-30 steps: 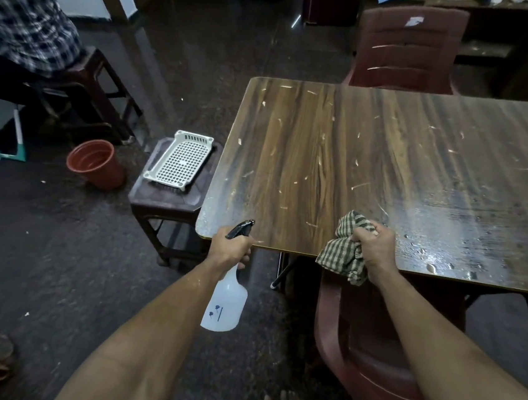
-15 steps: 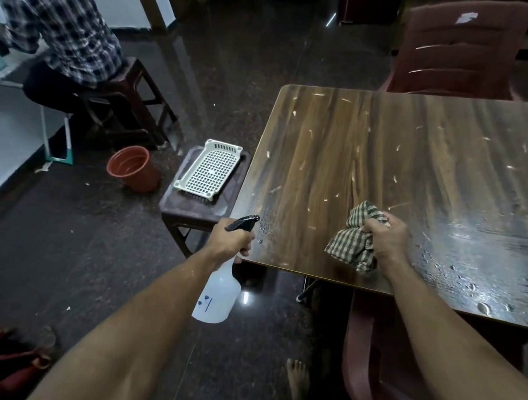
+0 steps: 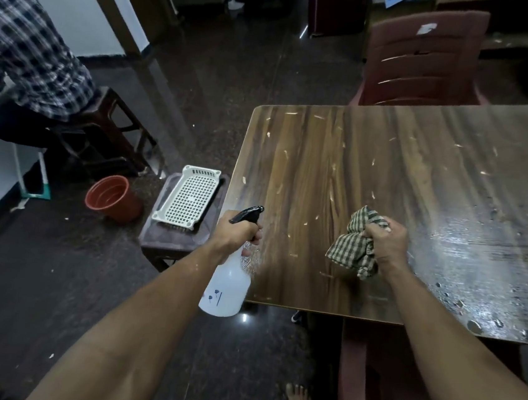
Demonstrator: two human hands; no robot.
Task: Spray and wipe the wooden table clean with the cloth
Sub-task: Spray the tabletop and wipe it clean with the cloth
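While the right part of the surface (image 3: 390,167) already shines wet, with beads and streaks running to its near edge, we judge the job roughly half done. The left part looks dry apart from a small patch of droplets just by the spray bottle (image 3: 225,288), and pale flecks are scattered over the dry wood.

Our left hand (image 3: 236,231) grips the bottle's neck, fingers curled round under the black trigger head. The bottle sits at the surface's near-left corner, its body hanging below the near edge and its nozzle aimed across the dry wood. We cannot tell whether the trigger is squeezed.

Our right hand (image 3: 385,245) holds the checked cloth (image 3: 354,246) bunched in a fist, over the surface near its near edge, right where dry wood meets wet. Whether the cloth touches the surface we cannot tell.

Left to do, as we read it:
- spray the dry left part
- wipe the whole surface, flecks included
- the wet right part looks sprayed, not dried, so it likely needs a cloth pass too
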